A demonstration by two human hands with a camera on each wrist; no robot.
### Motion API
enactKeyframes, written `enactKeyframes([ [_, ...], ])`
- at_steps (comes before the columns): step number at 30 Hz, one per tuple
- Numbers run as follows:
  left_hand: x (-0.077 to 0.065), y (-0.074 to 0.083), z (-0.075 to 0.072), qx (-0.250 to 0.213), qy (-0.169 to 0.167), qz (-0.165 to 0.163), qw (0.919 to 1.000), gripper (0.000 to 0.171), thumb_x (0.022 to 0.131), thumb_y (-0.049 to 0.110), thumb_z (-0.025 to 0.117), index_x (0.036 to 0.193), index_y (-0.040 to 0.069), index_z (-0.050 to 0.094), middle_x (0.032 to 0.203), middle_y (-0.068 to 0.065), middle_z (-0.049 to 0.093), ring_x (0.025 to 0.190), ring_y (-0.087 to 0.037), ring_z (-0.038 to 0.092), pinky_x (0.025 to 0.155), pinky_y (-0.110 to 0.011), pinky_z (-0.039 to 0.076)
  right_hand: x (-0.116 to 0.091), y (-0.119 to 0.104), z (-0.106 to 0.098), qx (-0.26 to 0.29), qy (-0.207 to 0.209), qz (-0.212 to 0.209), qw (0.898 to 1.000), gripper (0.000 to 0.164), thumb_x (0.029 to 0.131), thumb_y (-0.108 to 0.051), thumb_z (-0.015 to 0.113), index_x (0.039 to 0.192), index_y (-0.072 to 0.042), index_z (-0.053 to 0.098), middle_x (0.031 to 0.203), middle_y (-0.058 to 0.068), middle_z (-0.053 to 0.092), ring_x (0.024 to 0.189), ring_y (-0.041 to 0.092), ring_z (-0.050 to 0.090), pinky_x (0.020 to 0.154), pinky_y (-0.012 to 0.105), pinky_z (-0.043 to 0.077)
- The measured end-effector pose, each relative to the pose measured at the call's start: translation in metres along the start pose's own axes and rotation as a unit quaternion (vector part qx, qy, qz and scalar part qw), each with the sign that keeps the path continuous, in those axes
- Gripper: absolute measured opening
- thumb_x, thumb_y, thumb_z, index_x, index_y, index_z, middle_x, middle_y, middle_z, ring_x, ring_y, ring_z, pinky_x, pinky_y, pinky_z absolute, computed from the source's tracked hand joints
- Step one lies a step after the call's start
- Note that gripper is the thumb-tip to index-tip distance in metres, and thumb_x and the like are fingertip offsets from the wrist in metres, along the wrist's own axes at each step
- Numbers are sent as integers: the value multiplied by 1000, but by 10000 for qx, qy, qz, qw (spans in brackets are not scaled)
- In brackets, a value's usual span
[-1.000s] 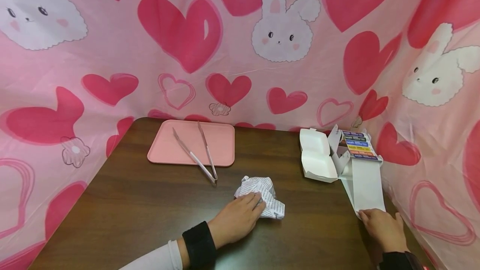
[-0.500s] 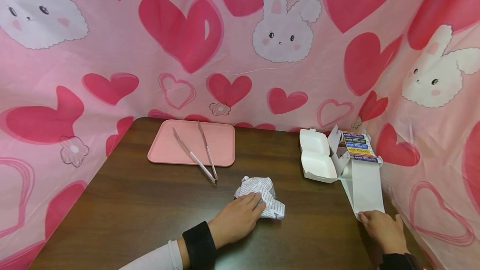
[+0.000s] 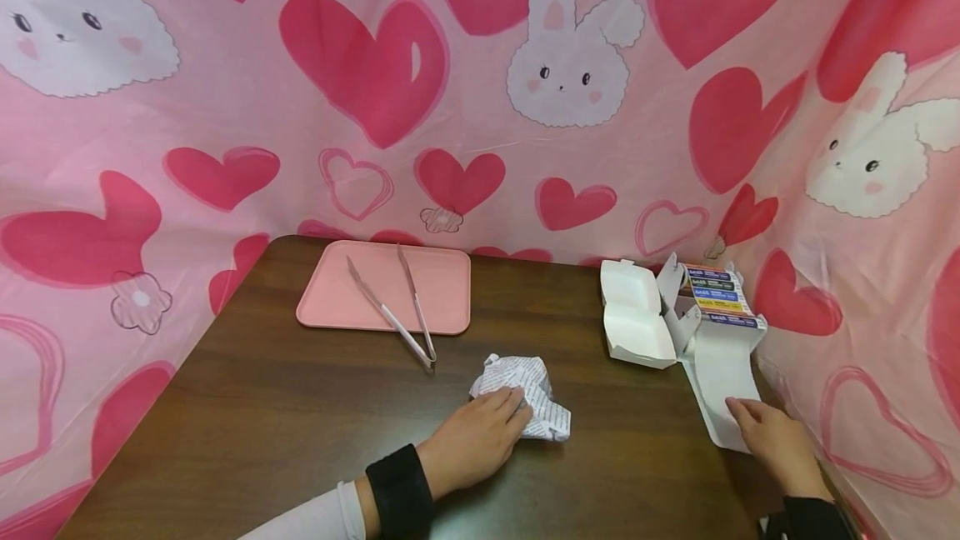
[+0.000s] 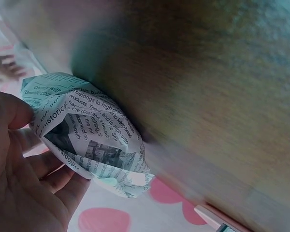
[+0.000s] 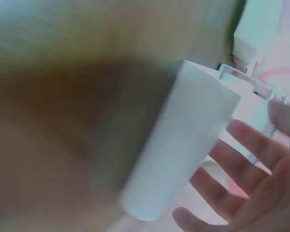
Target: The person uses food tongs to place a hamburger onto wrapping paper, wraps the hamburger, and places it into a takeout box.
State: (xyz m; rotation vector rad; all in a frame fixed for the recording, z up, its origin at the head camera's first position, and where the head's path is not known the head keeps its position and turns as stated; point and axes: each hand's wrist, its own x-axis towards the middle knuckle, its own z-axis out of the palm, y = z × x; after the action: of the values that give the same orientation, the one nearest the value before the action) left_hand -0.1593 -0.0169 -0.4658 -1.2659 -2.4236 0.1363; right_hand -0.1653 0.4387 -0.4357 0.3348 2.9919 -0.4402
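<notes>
My left hand point(image 3: 474, 438) grips a crumpled bundle point(image 3: 517, 376) wrapped in newsprint-patterned paper on the table. In the left wrist view the thumb lies on one side of the bundle point(image 4: 101, 130) and the fingers on the other; its contents are hidden. Far to the right, my right hand point(image 3: 780, 447) is at the edge of a long white strip point(image 3: 723, 369) that runs out of a dispenser box with coloured labels point(image 3: 716, 294). In the right wrist view, spread, relaxed fingers are beside the strip point(image 5: 179, 145), whose near end curls.
Metal tongs point(image 3: 405, 332) lie partly on a pink tray point(image 3: 315, 307) at the back left. A small white clamshell box point(image 3: 637, 323) stands lid up beside the dispenser. A pink heart-and-rabbit curtain point(image 3: 480, 123) encloses the brown table point(image 3: 300, 423).
My right hand has moved slightly away from the strip's near end and up its right edge. The strip, flat before, now bows and curls. My left hand stays on the bundle.
</notes>
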Motion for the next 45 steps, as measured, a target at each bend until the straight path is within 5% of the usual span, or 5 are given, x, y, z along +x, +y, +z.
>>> enactKeyframes([
  [8, 0, -1, -1, -89, -24, -101, 9999, 32, 103, 29, 54, 130, 12, 62, 135, -8, 63, 127, -20, 57, 106, -30, 45, 37, -46, -20, -134, 1928, -457, 9801, 27, 94, -10, 63, 110, 12, 64, 100, 35, 65, 89, 52, 59, 72, 59, 49],
  [15, 2, 2, -1, -140, -42, -133, 9998, 31, 103, 27, 55, 129, 13, 64, 134, -8, 64, 125, -19, 58, 105, -30, 47, 70, -48, -11, -602, 3729, -1175, 9184, 24, 83, -1, 75, 100, 14, 67, 92, 35, 67, 78, 53, 59, 68, 59, 48],
  [31, 1, 2, -3, -32, 101, -116, 9999, 30, 102, 27, 56, 128, 14, 64, 132, -7, 64, 123, -19, 59, 105, -29, 46, 89, -55, -8, -1050, 3570, -990, 9229, 30, 86, -4, 75, 105, 17, 66, 95, 38, 66, 76, 54, 59, 73, 61, 52],
  [39, 1, 2, -1, -37, -10, -132, 9999, 33, 103, 27, 55, 131, 14, 64, 135, -7, 63, 125, -19, 58, 104, -29, 47, 89, -52, -28, 305, 3201, 352, 9462, 31, 98, -12, 55, 106, 16, 66, 99, 36, 64, 88, 52, 56, 77, 61, 46],
  [45, 0, 2, 0, -96, -13, -188, 9998, 33, 102, 28, 57, 131, 15, 64, 135, -7, 63, 125, -19, 58, 104, -30, 47, 76, -54, -43, 1166, 3673, 860, 9187, 41, 101, -22, 49, 112, 13, 68, 105, 34, 66, 100, 50, 56, 85, 58, 39],
])
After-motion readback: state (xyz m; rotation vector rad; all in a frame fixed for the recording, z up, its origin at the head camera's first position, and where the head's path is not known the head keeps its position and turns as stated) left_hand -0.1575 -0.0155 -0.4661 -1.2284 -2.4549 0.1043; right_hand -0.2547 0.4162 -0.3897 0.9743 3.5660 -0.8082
